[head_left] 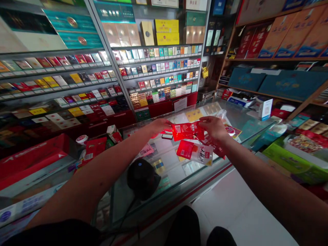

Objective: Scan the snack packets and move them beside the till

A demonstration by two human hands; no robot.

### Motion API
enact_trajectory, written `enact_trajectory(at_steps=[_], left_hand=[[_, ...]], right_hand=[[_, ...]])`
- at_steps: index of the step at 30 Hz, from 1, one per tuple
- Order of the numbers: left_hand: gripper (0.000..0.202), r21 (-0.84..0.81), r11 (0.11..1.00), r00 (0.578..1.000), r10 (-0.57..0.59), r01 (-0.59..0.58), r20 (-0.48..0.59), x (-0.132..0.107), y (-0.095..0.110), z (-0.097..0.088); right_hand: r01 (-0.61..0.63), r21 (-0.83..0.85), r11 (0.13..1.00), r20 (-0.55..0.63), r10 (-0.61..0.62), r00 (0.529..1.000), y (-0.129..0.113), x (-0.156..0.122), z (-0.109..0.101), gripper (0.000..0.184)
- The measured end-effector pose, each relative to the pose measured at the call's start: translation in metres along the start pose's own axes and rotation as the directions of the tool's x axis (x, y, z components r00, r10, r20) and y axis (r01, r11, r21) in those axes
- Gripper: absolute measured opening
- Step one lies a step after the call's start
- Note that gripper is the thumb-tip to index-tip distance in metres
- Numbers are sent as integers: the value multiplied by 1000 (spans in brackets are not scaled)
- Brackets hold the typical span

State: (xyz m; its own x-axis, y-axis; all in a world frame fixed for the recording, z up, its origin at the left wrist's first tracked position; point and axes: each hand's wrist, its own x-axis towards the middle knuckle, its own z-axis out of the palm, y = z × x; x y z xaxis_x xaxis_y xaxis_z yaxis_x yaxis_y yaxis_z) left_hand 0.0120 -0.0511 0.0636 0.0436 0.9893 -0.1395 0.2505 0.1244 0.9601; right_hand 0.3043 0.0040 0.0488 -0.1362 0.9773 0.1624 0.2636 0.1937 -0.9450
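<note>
A shiny red snack packet (186, 131) is stretched between my two hands above the glass counter (176, 177). My left hand (159, 127) pinches its left end, and my right hand (212, 127) grips its right end from above. Just below it, a red and clear snack packet (194, 152) lies flat on the glass. Under my right hand is another dark red packet (214, 146), partly hidden by the hand and wrist. A phone-like object with a pale screen (167, 135) shows beneath my left fingers. Nearer me on the counter stands a black rounded device (142, 178) with a cable.
Shelves of cigarette packs (159, 66) line the back wall. A red carton (36, 160) sits at the left, with red packets (94, 150) beside it. Boxes crowd the right shelves, and a green box (294, 162) is at the right edge.
</note>
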Motion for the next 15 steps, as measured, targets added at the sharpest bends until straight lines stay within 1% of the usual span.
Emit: enact_trajectory(at_steps=[3, 5, 9, 11, 13, 14, 15], left_hand=[[32, 48, 992, 993, -116, 115, 21, 29, 4, 12], [31, 50, 977, 977, -210, 209, 23, 47, 7, 21], [28, 61, 943, 944, -330, 328, 18, 77, 14, 42], [28, 78, 917, 918, -395, 391, 43, 86, 20, 50], [32, 92, 894, 897, -442, 438, 30, 91, 29, 53], [35, 96, 895, 898, -439, 437, 9, 91, 33, 52], [39, 100, 915, 920, -393, 391, -8, 90, 39, 48]], right_hand=[[40, -146, 988, 18, -38, 999, 4, 41, -15, 33], [50, -232, 971, 41, -41, 998, 5, 65, -24, 30], [48, -362, 931, 70, -24, 997, 3, 101, -42, 26], [55, -422, 905, 69, -28, 997, 5, 113, -48, 22], [57, -467, 882, 81, -21, 996, 10, 123, -52, 20], [55, -487, 872, 89, -13, 996, 14, 127, -53, 19], [44, -508, 860, 89, 2, 996, 19, 132, -53, 20]])
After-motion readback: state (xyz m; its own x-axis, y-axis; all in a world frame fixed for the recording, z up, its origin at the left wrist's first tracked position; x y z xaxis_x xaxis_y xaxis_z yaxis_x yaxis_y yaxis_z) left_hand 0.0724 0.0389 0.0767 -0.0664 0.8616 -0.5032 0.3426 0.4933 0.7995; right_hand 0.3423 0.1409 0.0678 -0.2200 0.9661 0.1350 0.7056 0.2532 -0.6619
